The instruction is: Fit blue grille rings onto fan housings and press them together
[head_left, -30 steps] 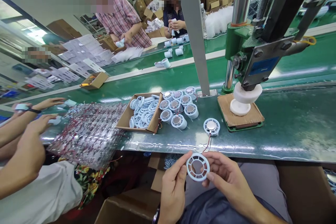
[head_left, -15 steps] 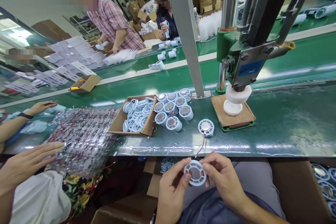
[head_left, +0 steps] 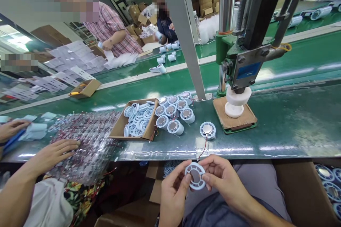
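Our left hand [head_left: 173, 189] and right hand [head_left: 223, 179] pinch one spoked disc [head_left: 196, 175] between them, the wired round unit [head_left: 207, 130] toward one o'clock, nearer our right.

The spoked ring [head_left: 195, 165] is pale blue, and its centre disc [head_left: 196, 176] is grey. The thin wire [head_left: 205, 147] looks red. The worktop [head_left: 287, 124] has dark green colour; the press pad [head_left: 239, 95] is white, the label [head_left: 249, 70] blue. One co-worker's shirt [head_left: 113, 19] shows pinkish checks, and the floral fabric [head_left: 80, 195] has yellow and red on black.
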Available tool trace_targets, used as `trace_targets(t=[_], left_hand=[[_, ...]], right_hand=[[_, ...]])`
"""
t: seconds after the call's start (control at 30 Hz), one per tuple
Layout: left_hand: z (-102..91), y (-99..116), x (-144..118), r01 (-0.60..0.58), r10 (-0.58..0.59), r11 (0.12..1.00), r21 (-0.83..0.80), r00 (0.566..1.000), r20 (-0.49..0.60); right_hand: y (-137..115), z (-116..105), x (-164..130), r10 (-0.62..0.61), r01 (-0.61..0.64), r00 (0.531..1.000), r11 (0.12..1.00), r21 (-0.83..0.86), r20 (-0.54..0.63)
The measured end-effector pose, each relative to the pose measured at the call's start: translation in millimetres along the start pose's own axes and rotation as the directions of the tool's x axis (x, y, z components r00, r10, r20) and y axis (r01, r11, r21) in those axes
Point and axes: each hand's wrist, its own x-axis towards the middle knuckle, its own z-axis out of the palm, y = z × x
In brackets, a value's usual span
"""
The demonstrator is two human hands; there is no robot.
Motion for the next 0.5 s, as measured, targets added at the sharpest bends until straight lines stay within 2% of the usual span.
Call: trace_targets(t=[0.27, 0.4, 0.5], left_hand=[[-0.8, -2.2, 4.2, 0.016, -0.016, 1.0, 0.0, 1.0, -0.021], [7.5, 5.3, -2.5, 0.033, -0.038, 0.997, -0.076, 0.997, -0.064], [9.9, 8.0, -7.0, 0.042, -0.042, 0.987, -0.157, 0.999, 0.0]], right_hand=[[3.2, -2.4, -3.1, -0.013, 0.013, 0.996, 1.0, -0.002, 0.088], [2.0, -4.2, -1.8, -0.034, 0.034, 0.999, 0.999, -0.019, 0.023], [2.0, -6.8, 0.9, -0.039, 0.038, 0.998, 0.999, -0.02, -0.045]])
